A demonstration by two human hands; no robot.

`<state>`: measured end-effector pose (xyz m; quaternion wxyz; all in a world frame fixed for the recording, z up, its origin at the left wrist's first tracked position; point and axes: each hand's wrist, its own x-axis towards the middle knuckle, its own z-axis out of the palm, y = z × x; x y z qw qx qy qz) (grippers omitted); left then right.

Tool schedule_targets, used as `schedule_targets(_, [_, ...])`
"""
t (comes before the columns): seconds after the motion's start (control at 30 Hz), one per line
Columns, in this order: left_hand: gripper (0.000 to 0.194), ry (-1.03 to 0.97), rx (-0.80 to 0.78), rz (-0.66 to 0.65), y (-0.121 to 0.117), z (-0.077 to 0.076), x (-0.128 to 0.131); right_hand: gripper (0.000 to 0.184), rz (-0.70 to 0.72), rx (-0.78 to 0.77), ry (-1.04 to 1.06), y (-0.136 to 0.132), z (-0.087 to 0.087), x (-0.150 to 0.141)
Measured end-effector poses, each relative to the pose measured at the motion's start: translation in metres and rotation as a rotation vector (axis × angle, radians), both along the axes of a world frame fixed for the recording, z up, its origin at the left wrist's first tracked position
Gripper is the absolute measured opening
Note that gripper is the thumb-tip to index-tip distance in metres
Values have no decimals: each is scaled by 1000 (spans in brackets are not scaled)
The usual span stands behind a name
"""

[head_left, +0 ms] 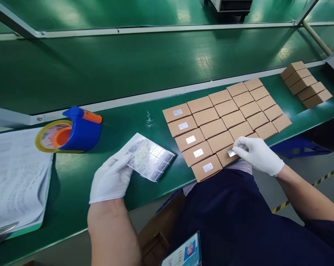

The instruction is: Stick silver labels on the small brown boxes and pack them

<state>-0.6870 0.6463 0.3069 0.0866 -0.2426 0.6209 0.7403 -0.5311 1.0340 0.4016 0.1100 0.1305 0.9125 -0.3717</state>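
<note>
My left hand [111, 178], in a white glove, grips a sheet of silvery labels [151, 157] by its left edge, thumb on top. A small white label [231, 152] is pinched between thumb and forefinger of my gloved right hand [255, 153]. That label is at the top of a small brown cardboard box [225, 157], the front one in the second column; whether it is stuck down I cannot tell. Several such boxes lie side by side in a block. Each box in the leftmost column carries a white label [208, 167].
A blue tape dispenser [86, 133] with yellow tape stands left, beside a stack of papers [17, 177] with a metal blade-like tool [2, 231] on it. More brown boxes [305, 83] are stacked far right. A pale rail [155, 95] runs along the back of the green bench [128, 122].
</note>
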Motion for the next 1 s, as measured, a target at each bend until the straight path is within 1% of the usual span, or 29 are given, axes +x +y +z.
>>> schedule_targets(0.17, [26,1,-45,10,0,-1,0,17,37,-8,-5,4,-12,0])
schedule_targets(0.37, [28,-3,-47,12,0,-1,1,17,45,-9,-16,7,-13,0])
schedule_targets(0.47, [29,5,-52,-9,1,1,1,16,60,27,-11,3,-14,-1])
schedule_targets(0.57, [31,9,-59,-13,2,2,1,17,97,175,7,-9,-15,-1])
schedule_targets(0.63, [30,5,-61,-13,2,2,2,17,90,326,-11,-16,-17,-1])
schedule_targets(0.67, [30,4,-62,-14,2,1,2,19,62,409,-32,-18,-17,-1])
schedule_targets(0.77, [31,1,-65,-12,1,1,2,37,-58,637,-96,-6,-16,2])
schedule_targets(0.8, [32,6,-65,-5,1,2,3,40,-102,690,-109,2,-14,4])
schedule_targets(0.83, [33,14,-62,-4,2,5,3,37,-140,717,-112,10,-11,5])
schedule_targets(0.87, [34,26,-57,-7,2,8,5,32,-170,710,-97,17,-7,5])
schedule_targets(0.9, [35,46,-51,-14,3,12,7,26,-186,667,-63,21,-2,5])
schedule_targets(0.93, [37,73,-48,-21,5,18,10,22,-187,594,-13,22,2,3])
schedule_targets(1.0, [39,142,-57,-31,10,30,20,21,-127,374,117,11,11,-6])
